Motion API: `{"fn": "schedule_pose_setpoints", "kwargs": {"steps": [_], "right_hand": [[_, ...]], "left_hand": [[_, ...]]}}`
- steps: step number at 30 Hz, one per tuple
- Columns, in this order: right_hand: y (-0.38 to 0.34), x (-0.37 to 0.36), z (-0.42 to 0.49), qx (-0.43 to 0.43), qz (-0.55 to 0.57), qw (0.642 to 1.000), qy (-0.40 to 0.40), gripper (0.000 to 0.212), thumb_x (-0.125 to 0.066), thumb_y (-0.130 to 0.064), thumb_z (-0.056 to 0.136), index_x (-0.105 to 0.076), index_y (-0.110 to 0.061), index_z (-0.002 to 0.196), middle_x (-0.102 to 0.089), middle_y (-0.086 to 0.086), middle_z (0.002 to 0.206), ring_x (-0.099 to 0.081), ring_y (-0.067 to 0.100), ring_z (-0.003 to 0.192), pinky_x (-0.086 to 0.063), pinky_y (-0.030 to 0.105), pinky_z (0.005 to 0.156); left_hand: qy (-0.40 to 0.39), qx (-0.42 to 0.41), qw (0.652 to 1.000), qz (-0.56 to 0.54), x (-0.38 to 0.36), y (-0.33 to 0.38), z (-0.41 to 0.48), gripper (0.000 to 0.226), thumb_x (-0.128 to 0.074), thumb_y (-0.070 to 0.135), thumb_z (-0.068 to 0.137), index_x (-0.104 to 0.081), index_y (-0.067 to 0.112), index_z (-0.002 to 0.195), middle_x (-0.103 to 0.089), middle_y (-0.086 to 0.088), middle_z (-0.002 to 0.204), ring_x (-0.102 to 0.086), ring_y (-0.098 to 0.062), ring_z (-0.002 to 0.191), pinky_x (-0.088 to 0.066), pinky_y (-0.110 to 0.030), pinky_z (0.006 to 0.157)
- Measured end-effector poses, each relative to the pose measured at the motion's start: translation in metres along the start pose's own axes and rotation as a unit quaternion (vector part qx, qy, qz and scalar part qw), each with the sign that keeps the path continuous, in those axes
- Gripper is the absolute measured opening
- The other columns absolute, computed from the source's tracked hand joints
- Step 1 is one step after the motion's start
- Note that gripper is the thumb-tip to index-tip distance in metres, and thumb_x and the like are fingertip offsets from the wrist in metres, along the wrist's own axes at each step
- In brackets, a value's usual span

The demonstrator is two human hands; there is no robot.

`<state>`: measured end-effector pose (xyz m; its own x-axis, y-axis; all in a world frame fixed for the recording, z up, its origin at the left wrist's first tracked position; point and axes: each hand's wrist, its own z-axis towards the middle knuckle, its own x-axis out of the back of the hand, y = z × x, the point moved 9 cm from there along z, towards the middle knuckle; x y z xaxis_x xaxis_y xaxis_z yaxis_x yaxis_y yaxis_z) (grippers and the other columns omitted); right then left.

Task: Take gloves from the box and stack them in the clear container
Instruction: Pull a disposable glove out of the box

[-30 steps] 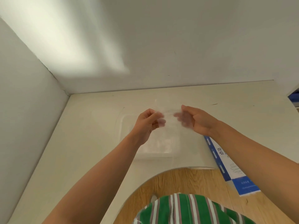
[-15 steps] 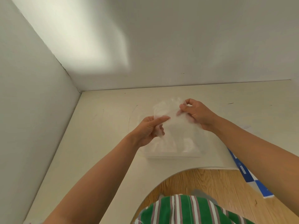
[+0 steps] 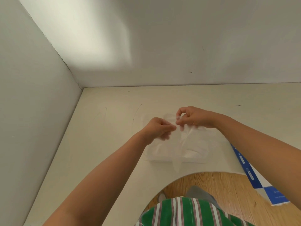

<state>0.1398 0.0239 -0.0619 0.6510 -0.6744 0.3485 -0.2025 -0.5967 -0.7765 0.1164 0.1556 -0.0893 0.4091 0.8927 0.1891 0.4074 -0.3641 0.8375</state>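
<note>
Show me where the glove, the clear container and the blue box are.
glove (image 3: 183, 141): head view, its crumpled hanging middle.
clear container (image 3: 160, 160): head view, its near rim.
blue box (image 3: 275, 195): head view, its blue end face.

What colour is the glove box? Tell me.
The box is blue and white, head view.

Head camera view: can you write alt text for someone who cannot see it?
A left hand and a right hand pinch a thin see-through glove over a clear container on a white table. A blue box lies to the right, partly behind the forearm.
</note>
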Motion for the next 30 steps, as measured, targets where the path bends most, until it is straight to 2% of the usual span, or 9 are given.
{"fn": "schedule_pose_setpoints", "kwargs": {"steps": [3,7,9,11,14,18,24,28,30], "right_hand": [[-0.001,0.019,0.007,0.032,-0.090,0.985,0.143,0.024,-0.073,-0.024,0.085,-0.056,-0.017,0.100,-0.068,0.003,0.086,-0.059,0.014,0.073,-0.045,0.023,0.064],[-0.044,0.019,-0.019,0.246,-0.230,0.881,0.332,0.021,-0.074,-0.021,0.080,-0.061,-0.019,0.097,-0.059,-0.005,0.092,-0.052,0.012,0.079,-0.044,0.030,0.077],[-0.048,-0.006,-0.020,0.271,-0.248,0.889,0.273,0.016,-0.070,-0.018,0.083,-0.061,-0.020,0.096,-0.055,-0.007,0.089,-0.049,0.010,0.070,-0.042,0.026,0.069],[-0.026,-0.036,-0.002,0.190,-0.305,0.918,0.168,0.024,-0.065,-0.022,0.088,-0.058,-0.022,0.110,-0.053,-0.006,0.098,-0.050,0.010,0.074,-0.043,0.028,0.069],[0.023,-0.064,0.022,0.034,-0.416,0.907,0.051,0.056,-0.062,-0.030,0.092,-0.037,-0.025,0.142,-0.046,0.005,0.125,-0.055,0.023,0.103,-0.047,0.034,0.081],[0.054,-0.081,0.039,-0.029,-0.452,0.892,-0.003,0.088,-0.068,-0.030,0.088,-0.011,-0.029,0.155,-0.030,0.011,0.143,-0.039,0.028,0.127,-0.047,0.037,0.088],[0.066,-0.088,0.052,-0.025,-0.521,0.853,-0.008,0.094,-0.071,-0.030,0.083,-0.009,-0.026,0.154,-0.020,0.014,0.148,-0.030,0.030,0.130,-0.045,0.037,0.092],[0.064,-0.086,0.051,-0.020,-0.522,0.853,-0.003,0.086,-0.071,-0.031,0.083,-0.019,-0.021,0.151,-0.020,0.013,0.148,-0.030,0.029,0.129,-0.043,0.036,0.089],[0.065,-0.085,0.048,-0.027,-0.500,0.865,-0.006,0.094,-0.074,-0.029,0.080,-0.015,-0.024,0.152,-0.020,0.012,0.147,-0.029,0.029,0.131,-0.042,0.035,0.089]], "left_hand": [[0.097,-0.009,0.993,0.065,0.010,-0.006,0.006,0.015,-0.060,0.023,0.094,-0.061,0.007,0.093,-0.057,-0.004,0.063,-0.052,-0.012,0.042,-0.043,-0.023,0.045],[0.176,-0.002,0.940,0.292,0.016,-0.012,0.010,0.022,-0.042,0.026,0.100,-0.055,0.009,0.102,-0.066,-0.008,0.091,-0.060,-0.026,0.073,-0.051,-0.037,0.066],[0.183,-0.006,0.925,0.334,0.012,-0.014,0.010,0.020,-0.039,0.021,0.102,-0.052,0.007,0.108,-0.064,-0.009,0.096,-0.055,-0.024,0.077,-0.043,-0.034,0.063],[0.177,0.010,0.917,0.358,0.009,-0.019,0.011,0.018,-0.039,0.016,0.101,-0.047,0.006,0.115,-0.062,-0.008,0.097,-0.053,-0.023,0.077,-0.040,-0.032,0.061],[0.151,0.066,0.902,0.398,0.007,-0.033,0.014,0.021,-0.043,0.004,0.097,-0.042,0.006,0.118,-0.059,-0.009,0.094,-0.054,-0.023,0.076,-0.041,-0.032,0.060],[0.121,0.080,0.883,0.446,0.002,-0.037,0.012,0.029,-0.047,-0.004,0.090,-0.040,0.005,0.117,-0.052,-0.008,0.088,-0.050,-0.022,0.073,-0.040,-0.031,0.061],[0.170,-0.116,0.753,0.625,-0.020,0.015,0.010,0.047,-0.063,-0.004,0.077,-0.042,0.008,0.118,-0.044,-0.009,0.115,-0.048,-0.021,0.096,-0.039,-0.028,0.072],[0.057,-0.050,0.837,0.541,-0.031,-0.014,0.029,0.037,-0.063,0.004,0.086,-0.044,0.009,0.117,-0.053,-0.010,0.114,-0.056,-0.026,0.094,-0.037,-0.030,0.067],[0.000,0.036,0.873,0.486,-0.030,-0.044,0.037,0.059,-0.074,0.018,0.082,-0.037,0.007,0.127,-0.047,-0.012,0.123,-0.056,-0.028,0.105,-0.043,-0.030,0.073]]}}
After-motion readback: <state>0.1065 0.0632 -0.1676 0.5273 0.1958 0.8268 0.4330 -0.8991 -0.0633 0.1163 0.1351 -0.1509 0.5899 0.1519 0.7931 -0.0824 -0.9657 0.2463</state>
